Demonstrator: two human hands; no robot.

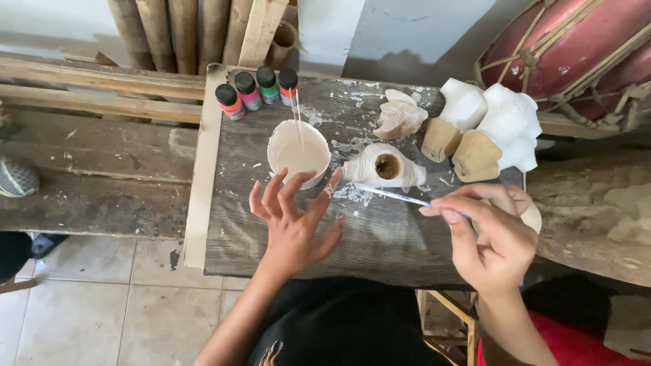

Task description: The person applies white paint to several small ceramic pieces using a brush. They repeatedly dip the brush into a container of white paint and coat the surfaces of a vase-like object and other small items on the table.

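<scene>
Two hands work over the grey wooden board (380, 237): your right hand (491, 237) pinches a thin paintbrush (392, 195), its tip pointing left toward the white figurine (384, 167) lying near the middle. Your left hand (293, 220) hovers with fingers spread, holding nothing, just near of the white paint bowl (298, 152). Four small paint bottles (258, 88) stand at the far left corner.
</scene>
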